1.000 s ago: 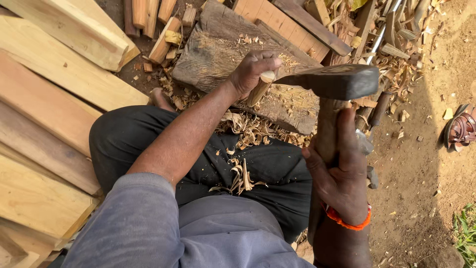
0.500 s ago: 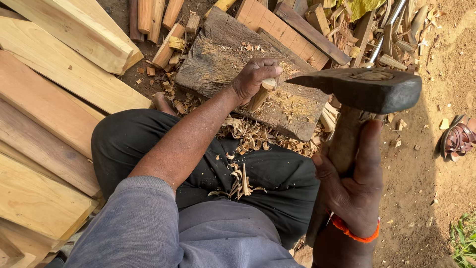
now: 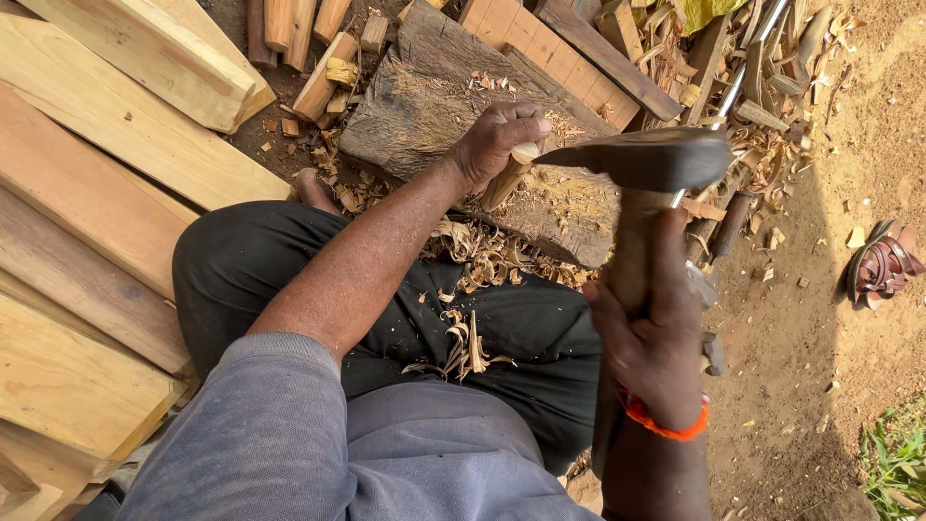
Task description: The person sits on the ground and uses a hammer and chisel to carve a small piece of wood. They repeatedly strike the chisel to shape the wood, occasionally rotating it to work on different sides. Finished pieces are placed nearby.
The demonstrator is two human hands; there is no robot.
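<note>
Left hand [image 3: 497, 140] grips 1 wooden peg [image 3: 508, 177] on the chopping block [image 3: 434, 96]; right hand [image 3: 651, 333] clasps the adze [image 3: 641, 159] handle.

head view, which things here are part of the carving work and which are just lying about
In use: left hand gripping a small wooden peg on the chopping block; right hand holding the adze.

Lying about: planks, sandal, metal rod, wood offcuts.
</note>
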